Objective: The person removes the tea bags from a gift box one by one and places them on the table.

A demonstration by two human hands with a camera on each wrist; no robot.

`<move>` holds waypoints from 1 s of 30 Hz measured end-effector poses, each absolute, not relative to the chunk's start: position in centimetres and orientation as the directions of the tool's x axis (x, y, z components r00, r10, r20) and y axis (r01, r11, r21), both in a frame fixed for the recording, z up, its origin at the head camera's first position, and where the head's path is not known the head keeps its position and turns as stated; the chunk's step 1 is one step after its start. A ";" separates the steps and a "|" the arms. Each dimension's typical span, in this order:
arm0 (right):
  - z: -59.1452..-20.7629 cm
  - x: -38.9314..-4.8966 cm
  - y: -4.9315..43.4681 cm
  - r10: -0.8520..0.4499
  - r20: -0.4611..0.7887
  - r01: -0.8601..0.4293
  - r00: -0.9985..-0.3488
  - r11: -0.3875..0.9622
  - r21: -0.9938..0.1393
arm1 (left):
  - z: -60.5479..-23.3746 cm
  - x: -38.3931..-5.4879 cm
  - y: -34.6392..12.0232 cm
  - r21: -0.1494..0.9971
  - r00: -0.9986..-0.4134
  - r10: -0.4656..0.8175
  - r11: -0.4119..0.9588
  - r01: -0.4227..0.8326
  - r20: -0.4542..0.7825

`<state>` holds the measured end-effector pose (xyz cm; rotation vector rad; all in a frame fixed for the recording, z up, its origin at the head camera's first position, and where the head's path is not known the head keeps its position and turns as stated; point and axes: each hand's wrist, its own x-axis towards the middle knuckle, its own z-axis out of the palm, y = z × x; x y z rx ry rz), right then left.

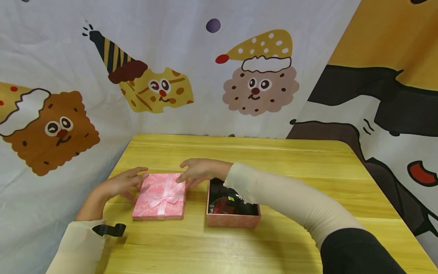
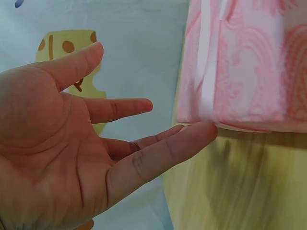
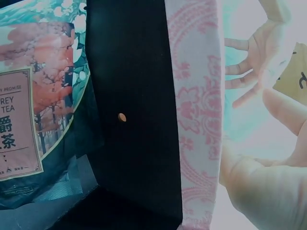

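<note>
A pink paisley box lid [image 1: 143, 199] with a ribbon bow lies on the wooden table. At its left side my left hand [image 1: 119, 185] reaches in with fingers extended; in the left wrist view a fingertip appears close to the lid's edge [image 2: 249, 76], and contact is unclear. My right hand [image 1: 203, 169] hovers by the lid's upper right corner, fingers spread and slightly bent, gripping nothing visible. Under the right forearm stands the open pink box [image 1: 232, 220] with a black interior. Inside lies a tea pouch [image 3: 53, 91] with a red-tree picture, partly hidden by my right wrist.
The yellow wooden table [image 1: 164, 251] extends around both pink pieces. Behind it hangs a white cloth [image 1: 202, 125] printed with cartoon biscuits and cheese. A black strap end [image 1: 109, 230] sticks out from my left sleeve.
</note>
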<state>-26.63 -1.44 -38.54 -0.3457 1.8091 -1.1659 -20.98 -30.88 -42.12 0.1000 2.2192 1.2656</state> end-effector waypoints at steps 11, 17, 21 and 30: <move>-37.5 -26.7 -0.5 -0.674 -0.511 0.157 -0.533 0.515 -0.843 | -41.1 -21.0 -30.5 0.824 -0.833 0.365 0.539 -0.176 -0.417; -37.0 -26.6 -0.2 -0.680 -0.489 0.111 -0.546 0.521 -0.847 | -40.7 -21.2 -30.0 0.823 -0.843 0.366 0.548 -0.148 -0.395; -36.9 -26.7 0.1 -0.684 -0.475 0.108 -0.553 0.507 -0.855 | -40.5 -21.3 -29.6 0.821 -0.850 0.375 0.560 -0.112 -0.371; -36.3 -26.7 1.2 -0.694 -0.453 0.058 -0.560 0.512 -0.857 | -40.0 -21.5 -28.9 0.804 -0.857 0.381 0.591 -0.064 -0.348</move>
